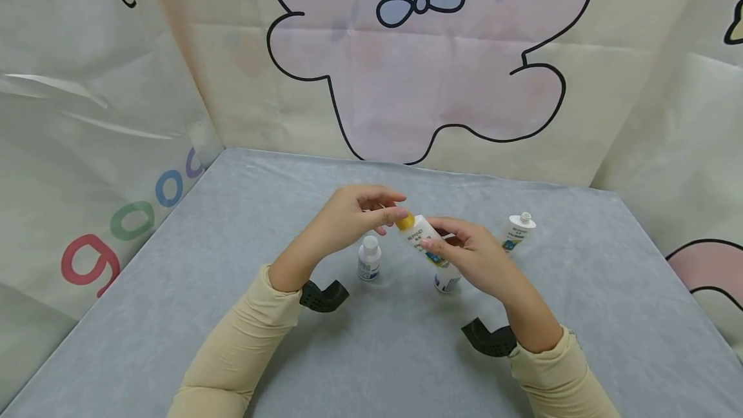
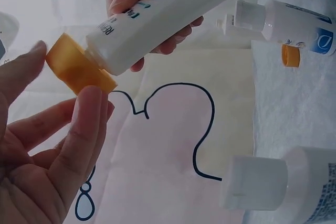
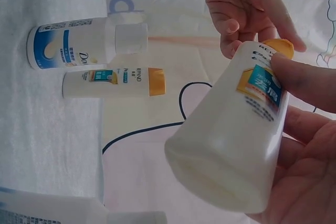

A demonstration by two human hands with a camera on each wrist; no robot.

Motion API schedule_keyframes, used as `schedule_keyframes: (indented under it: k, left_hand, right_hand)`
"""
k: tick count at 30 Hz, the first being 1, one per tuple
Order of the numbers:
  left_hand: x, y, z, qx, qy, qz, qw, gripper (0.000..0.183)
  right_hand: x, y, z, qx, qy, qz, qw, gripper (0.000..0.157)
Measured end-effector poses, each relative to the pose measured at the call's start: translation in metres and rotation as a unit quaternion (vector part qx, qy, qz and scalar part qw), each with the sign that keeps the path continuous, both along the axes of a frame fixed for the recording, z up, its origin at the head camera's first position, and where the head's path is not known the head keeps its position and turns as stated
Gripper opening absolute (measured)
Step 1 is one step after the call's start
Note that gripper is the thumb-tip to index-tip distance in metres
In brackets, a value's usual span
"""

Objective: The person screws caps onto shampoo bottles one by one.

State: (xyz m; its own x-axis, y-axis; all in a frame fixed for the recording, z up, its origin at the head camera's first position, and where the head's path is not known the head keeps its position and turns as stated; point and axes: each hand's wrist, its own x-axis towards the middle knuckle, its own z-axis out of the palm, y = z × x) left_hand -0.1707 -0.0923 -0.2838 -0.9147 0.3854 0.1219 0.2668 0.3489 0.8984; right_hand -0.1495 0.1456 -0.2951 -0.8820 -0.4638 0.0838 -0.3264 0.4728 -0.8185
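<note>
Between thumb and fingertips, my left hand (image 1: 362, 215) pinches a yellow cap (image 2: 79, 66) at the neck end of a white shampoo-type bottle (image 3: 226, 135). My right hand (image 1: 473, 253) grips that bottle round its body, thumb across the printed label. The bottle is tilted, its neck up toward my left hand and its base toward the right wrist camera. Part of the neck is hidden inside the cap in the left wrist view. Below the hands, a white-capped bottle (image 1: 369, 260) stands on the table, and another white bottle (image 1: 447, 281) is partly hidden behind my right hand.
At the right, an uncapped white bottle (image 1: 516, 231) stands on the grey cloth-covered table (image 1: 406, 353). A loose yellow cap (image 2: 290, 56) lies on the cloth. Another yellow-capped bottle (image 3: 115, 83) stands by a white-capped one (image 3: 84, 43). Printed sheets (image 1: 232, 82) wall the table.
</note>
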Motion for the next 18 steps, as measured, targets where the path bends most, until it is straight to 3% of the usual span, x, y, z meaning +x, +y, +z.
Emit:
schedule_keyframes:
  k: [6,18]
  left_hand:
    - [0.0002,-0.0026,0.0011,0.002,-0.013,-0.021,0.9997,0.03]
    - [0.0012,-0.008,0.0039,0.032,0.015,-0.096,0.9948,0.037]
  right_hand:
    - [-0.0006,0.0003,0.0,0.0,-0.002,0.003,1.0,0.037]
    - [-0.0011,0.0009,0.0012,-0.01,-0.004,0.016,1.0,0.035]
